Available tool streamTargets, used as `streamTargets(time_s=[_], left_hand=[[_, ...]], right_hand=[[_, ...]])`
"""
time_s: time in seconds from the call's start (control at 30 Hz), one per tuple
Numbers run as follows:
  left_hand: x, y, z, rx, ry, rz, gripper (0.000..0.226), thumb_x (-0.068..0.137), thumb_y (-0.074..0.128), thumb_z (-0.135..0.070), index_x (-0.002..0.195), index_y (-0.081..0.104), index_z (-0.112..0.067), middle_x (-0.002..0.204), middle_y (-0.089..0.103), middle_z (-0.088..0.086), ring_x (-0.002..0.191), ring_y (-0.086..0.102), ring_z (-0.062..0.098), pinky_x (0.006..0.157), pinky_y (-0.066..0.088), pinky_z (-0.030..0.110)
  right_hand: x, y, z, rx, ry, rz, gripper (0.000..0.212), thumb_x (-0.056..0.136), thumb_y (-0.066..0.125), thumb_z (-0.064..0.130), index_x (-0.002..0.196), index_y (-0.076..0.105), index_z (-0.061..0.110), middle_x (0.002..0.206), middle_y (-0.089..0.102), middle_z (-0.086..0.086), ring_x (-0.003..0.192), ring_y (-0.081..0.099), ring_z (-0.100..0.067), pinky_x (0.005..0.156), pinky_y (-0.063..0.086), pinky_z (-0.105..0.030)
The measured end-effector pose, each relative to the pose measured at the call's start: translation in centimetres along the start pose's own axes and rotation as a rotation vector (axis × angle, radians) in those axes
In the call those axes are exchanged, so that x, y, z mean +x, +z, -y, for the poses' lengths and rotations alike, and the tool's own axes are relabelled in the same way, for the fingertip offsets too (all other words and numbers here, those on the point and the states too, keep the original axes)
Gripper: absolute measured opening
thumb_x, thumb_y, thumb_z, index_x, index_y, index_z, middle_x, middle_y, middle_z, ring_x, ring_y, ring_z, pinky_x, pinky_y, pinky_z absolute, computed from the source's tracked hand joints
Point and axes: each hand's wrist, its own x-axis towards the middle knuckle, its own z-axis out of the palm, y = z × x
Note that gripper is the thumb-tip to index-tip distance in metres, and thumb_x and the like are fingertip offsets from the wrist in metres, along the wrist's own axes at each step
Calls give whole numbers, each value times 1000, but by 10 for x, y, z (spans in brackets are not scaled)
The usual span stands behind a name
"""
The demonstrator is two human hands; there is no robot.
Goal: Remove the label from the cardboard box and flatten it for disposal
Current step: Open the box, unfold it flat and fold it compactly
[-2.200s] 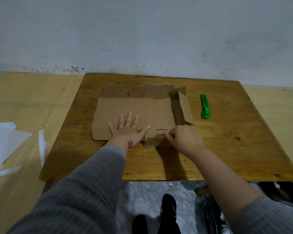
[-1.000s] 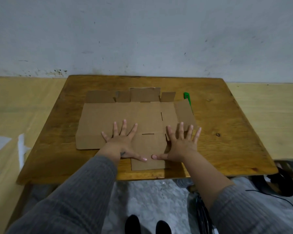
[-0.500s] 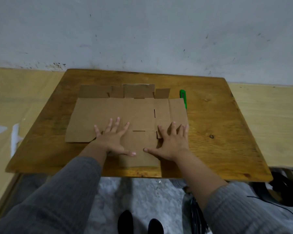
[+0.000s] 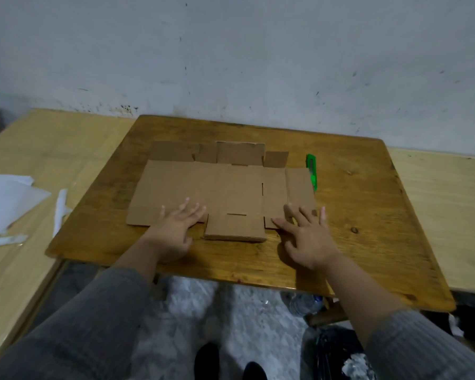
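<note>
The brown cardboard box (image 4: 225, 187) lies unfolded and flat on the dark wooden table (image 4: 368, 215), its flaps spread toward the wall. No label shows on its upper face. My left hand (image 4: 176, 229) rests at the sheet's near edge, left of the front flap, fingers spread over the cardboard. My right hand (image 4: 307, 237) hovers at the near right corner, fingers apart, fingertips touching or just above the cardboard. Neither hand holds anything.
A green utility knife (image 4: 312, 171) lies just right of the cardboard, partly tucked against its edge. White paper scraps (image 4: 8, 198) lie on the light wooden surface to the left. A wall stands behind the table. Bags and a plastic bottle (image 4: 305, 303) sit on the floor below.
The box's right side went from standing to lying flat. Both hands pressed on the sheet, then slid back toward its near edge and apart; the right hand is lifting off.
</note>
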Motion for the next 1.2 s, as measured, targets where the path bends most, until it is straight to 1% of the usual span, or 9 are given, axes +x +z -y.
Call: streamTargets(time_s=[0.13, 0.23, 0.37, 0.47, 0.7, 0.9, 1.03, 1.13, 1.2], left_hand=[[2, 9, 2, 92, -69, -32, 88, 87, 32, -73, 154, -4, -28, 161, -4, -12, 147, -13, 11, 118, -6, 52], [9, 18, -3, 114, -141, -98, 92, 81, 19, -82, 154, -1, -29, 161, -3, -13, 148, -8, 11, 118, -3, 54], [13, 29, -2, 165, -130, -233, 101, 71, -2, -86, 153, 13, -31, 160, 10, -14, 148, 5, 12, 117, 6, 57], [15, 33, 1, 177, -86, -333, 99, 78, -1, -83, 147, 37, -25, 154, 34, -7, 144, 27, 18, 112, 20, 64], [24, 30, -4, 98, -119, -395, 98, 83, -3, -79, 133, 57, -19, 143, 51, -1, 135, 44, 23, 105, 28, 67], [31, 20, -16, 16, -259, -412, 87, 85, 5, -75, 132, 57, -24, 138, 56, 4, 137, 40, 22, 111, 26, 59], [36, 2, -34, -85, -380, -443, 91, 80, 0, -75, 117, 65, -23, 96, 71, 8, 96, 66, 27, 89, 51, 49], [48, 0, -42, -91, -429, -429, 85, 84, 2, -72, 144, 37, -24, 110, 67, 13, 98, 65, 30, 95, 47, 51], [54, 7, -41, -57, -401, -383, 71, 93, 12, -63, 152, -8, -29, 131, 57, 19, 112, 60, 33, 107, 34, 56]], right_hand=[[6, 6, 7, 25, 20, -63, 68, 83, 19, 75, 144, 24, 44, 157, 17, 9, 147, -1, -26, 110, -21, -56], [10, 12, 11, 7, -25, -140, 74, 83, 12, 73, 145, 27, 35, 157, 17, 10, 146, -3, -11, 114, -17, -49], [14, 20, 11, 51, -99, -173, 75, 87, 11, 67, 147, 26, 26, 155, 26, 10, 144, 12, -3, 116, -13, -39], [16, 19, 11, 26, -110, -230, 68, 90, 16, 66, 146, 27, 28, 146, 43, 5, 139, 33, -10, 117, -8, -51], [22, 11, 21, 44, -110, -348, 64, 95, 23, 49, 139, -23, 41, 119, 67, -11, 107, 64, -27, 110, 30, -57], [22, 4, 28, 6, -75, -490, 67, 93, 49, 35, 148, 11, 27, 92, 74, -10, 85, 67, -44, 69, 55, -51], [24, 11, 23, -78, -148, -461, 54, 96, 31, 45, 147, 14, 37, 98, 69, -2, 77, 69, -30, 66, 56, -44], [31, 10, 31, -73, -102, -365, 53, 96, 20, 53, 145, 1, 46, 113, 60, -1, 94, 62, -24, 66, 48, -35], [38, 8, 39, -87, -27, -289, 55, 95, 12, 57, 146, -4, 44, 119, 57, -4, 110, 56, -28, 95, 41, -49]])
